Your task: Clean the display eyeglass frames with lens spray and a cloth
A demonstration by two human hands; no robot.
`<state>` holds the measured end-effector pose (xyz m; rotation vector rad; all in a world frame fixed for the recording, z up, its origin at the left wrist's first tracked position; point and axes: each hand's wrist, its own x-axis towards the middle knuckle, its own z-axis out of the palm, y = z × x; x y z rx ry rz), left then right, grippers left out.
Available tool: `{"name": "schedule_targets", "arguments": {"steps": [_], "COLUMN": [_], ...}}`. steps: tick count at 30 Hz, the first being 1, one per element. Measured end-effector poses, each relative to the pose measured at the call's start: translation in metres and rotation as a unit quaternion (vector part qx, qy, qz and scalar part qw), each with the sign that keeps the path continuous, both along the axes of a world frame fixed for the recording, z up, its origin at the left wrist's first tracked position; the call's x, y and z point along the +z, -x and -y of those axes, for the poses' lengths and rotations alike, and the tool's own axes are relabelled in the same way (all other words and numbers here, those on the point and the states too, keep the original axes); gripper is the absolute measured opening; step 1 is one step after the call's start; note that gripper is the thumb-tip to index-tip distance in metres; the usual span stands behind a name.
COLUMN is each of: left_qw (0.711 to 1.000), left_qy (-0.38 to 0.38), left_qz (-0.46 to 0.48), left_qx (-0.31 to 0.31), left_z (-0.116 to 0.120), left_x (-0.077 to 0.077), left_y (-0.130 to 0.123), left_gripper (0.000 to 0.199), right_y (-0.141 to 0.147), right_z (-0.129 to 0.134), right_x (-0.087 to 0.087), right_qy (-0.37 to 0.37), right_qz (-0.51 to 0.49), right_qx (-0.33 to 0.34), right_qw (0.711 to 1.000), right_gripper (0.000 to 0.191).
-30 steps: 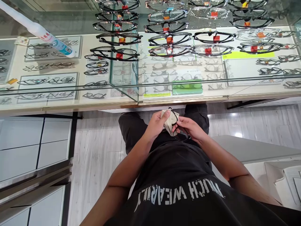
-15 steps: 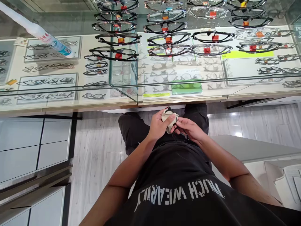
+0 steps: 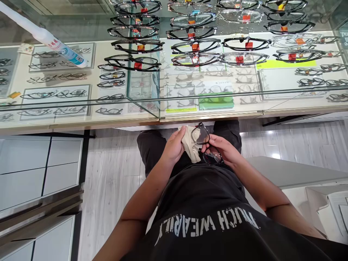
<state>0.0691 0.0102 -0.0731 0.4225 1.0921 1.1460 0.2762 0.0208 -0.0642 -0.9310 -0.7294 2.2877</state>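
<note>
Over my lap, my right hand (image 3: 222, 148) pinches a pair of dark-framed eyeglasses (image 3: 208, 142) near the bridge, with both lenses in sight. My left hand (image 3: 174, 144) is closed on a cream cloth (image 3: 190, 144), thumb on top, and the cloth hangs down loosely toward the glasses. The upper lens overlaps the cloth's right side in view; whether they touch I cannot tell. Some of the fingers of my left hand are hidden behind the cloth.
A glass display counter (image 3: 174, 97) runs across in front of me. Several rows of eyeglasses (image 3: 195, 45) with red tags lie on its top, and more frames sit inside. At the left is a white and blue tube (image 3: 63, 50). White cabinets (image 3: 24, 156) stand at lower left.
My left hand has moved left with the cloth, off the upper lens it was wrapped around. The cloth has opened out, and the whole front of the glasses now shows.
</note>
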Motion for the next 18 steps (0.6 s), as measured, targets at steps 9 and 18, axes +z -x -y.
{"name": "schedule_targets", "arguments": {"steps": [9,18], "left_qw": [0.982,0.989], "left_qy": [0.03,0.005], "left_qz": [0.184,0.147], "left_qx": [-0.011,-0.005], "left_z": [0.006,0.004], "left_x": [0.012,0.024], "left_y": [0.001,-0.012], "left_gripper": [0.046,0.044], "right_y": [-0.005,0.029], "right_z": [0.005,0.025], "right_x": [0.017,0.005], "right_qy": [-0.406,-0.678], "right_qz": [0.292,0.554], "right_qx": [0.005,0.127], "right_qw": [0.866,0.467], "right_gripper": [0.02,0.021]}}
